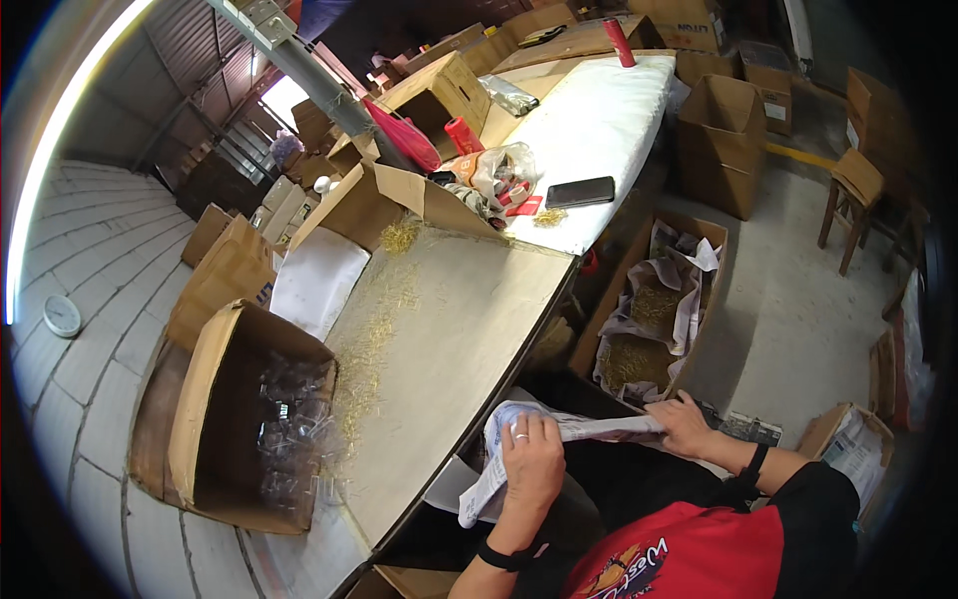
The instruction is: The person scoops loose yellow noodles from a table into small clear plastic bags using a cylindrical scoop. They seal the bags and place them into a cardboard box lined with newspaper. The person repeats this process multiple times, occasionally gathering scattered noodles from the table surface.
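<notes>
While the person is leaning in at the near edge of the workbench (469, 309), both hands are closing on a bundle wrapped in printed paper (569, 429), held just off the bench edge, low in front of the body. Left hand (532, 461) is cupping the fat end from above, fingers curled over it, ring showing; right hand (684, 424) is pinching the narrower end, fingers folded down tight. What is inside the paper I cannot tell. Straw is lying scattered along the bench, and a tipped cardboard box (235, 419) holding clear glassware is sitting on its left end. To my eye, keeping the left palm snug while the right draws the paper taut would be serving this wrap best; slack paper could let the contents slide.
</notes>
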Action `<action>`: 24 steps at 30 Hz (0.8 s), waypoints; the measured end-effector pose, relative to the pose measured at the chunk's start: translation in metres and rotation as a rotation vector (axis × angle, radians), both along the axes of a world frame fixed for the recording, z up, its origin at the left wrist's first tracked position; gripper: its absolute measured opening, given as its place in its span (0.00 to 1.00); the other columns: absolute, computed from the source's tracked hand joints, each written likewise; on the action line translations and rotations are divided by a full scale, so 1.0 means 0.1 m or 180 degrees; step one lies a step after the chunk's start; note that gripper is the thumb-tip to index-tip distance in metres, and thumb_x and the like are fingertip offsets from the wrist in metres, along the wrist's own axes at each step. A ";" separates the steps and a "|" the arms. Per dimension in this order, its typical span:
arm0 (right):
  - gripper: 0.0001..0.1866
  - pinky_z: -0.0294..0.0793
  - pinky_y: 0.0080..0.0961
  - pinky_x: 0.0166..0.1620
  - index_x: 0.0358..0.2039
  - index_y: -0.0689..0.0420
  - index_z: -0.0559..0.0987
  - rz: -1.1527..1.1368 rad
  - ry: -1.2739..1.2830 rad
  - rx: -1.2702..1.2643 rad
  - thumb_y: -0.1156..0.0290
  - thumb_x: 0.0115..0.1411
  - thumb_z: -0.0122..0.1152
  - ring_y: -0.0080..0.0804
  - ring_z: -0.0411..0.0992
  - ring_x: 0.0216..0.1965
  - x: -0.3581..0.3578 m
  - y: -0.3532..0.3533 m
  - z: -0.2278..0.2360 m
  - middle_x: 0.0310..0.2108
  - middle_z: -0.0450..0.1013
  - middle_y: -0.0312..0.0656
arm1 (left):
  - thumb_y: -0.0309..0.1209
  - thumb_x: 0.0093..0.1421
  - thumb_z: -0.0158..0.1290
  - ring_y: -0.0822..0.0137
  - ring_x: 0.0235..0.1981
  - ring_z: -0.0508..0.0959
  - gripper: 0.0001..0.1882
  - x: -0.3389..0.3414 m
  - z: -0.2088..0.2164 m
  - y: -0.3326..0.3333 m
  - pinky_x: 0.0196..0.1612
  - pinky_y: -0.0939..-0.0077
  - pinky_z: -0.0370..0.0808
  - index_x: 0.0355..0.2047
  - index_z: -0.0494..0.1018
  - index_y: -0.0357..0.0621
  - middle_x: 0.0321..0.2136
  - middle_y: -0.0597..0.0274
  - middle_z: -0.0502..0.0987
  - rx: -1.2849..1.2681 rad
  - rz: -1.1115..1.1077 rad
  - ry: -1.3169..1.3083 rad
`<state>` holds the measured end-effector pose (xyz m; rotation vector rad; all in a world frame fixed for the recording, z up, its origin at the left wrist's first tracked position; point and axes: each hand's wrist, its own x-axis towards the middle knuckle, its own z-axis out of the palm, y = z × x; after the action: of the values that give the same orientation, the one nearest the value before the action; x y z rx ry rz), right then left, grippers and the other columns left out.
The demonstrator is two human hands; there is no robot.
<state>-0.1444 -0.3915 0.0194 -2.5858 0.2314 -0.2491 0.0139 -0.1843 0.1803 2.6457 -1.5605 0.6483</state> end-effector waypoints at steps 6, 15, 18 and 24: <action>0.23 0.65 0.43 0.54 0.40 0.57 0.76 -0.0293 -0.0598 0.0475 0.79 0.39 0.54 0.43 0.72 0.45 -0.17 -0.36 -0.04 0.40 0.75 0.45 | 0.24 0.51 0.48 0.57 0.42 0.75 0.13 0.12 0.32 0.13 0.49 0.61 0.68 0.38 0.73 0.41 0.39 0.57 0.76 -0.0373 0.0198 -0.0132; 0.22 0.68 0.25 0.51 0.41 0.64 0.78 0.0223 -0.0297 0.1937 0.86 0.44 0.45 0.35 0.74 0.44 0.04 -1.09 0.91 0.38 0.77 0.47 | 0.20 0.50 0.47 0.53 0.37 0.77 0.14 0.31 0.32 0.40 0.40 0.61 0.71 0.38 0.74 0.40 0.34 0.53 0.77 -0.0376 0.0495 0.1143; 0.16 0.70 0.22 0.49 0.42 0.64 0.79 0.0136 -0.0526 0.2575 0.81 0.51 0.55 0.28 0.74 0.41 0.12 -1.08 1.20 0.37 0.78 0.41 | 0.20 0.50 0.46 0.49 0.36 0.77 0.15 0.31 0.31 0.48 0.39 0.58 0.72 0.39 0.74 0.41 0.34 0.50 0.77 -0.0365 0.0595 0.1403; 0.08 0.70 0.17 0.37 0.34 0.63 0.81 -0.0192 -0.1392 0.3310 0.73 0.56 0.62 0.17 0.71 0.31 0.35 -1.08 1.22 0.28 0.76 0.33 | 0.21 0.52 0.43 0.46 0.38 0.77 0.18 0.41 0.19 0.63 0.41 0.58 0.73 0.42 0.76 0.47 0.34 0.47 0.78 0.0084 0.0792 0.2485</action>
<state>-0.1090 -0.4996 0.1410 -1.4570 0.2008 -0.5357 0.0551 -0.1211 0.1991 2.6129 -1.0210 -0.3916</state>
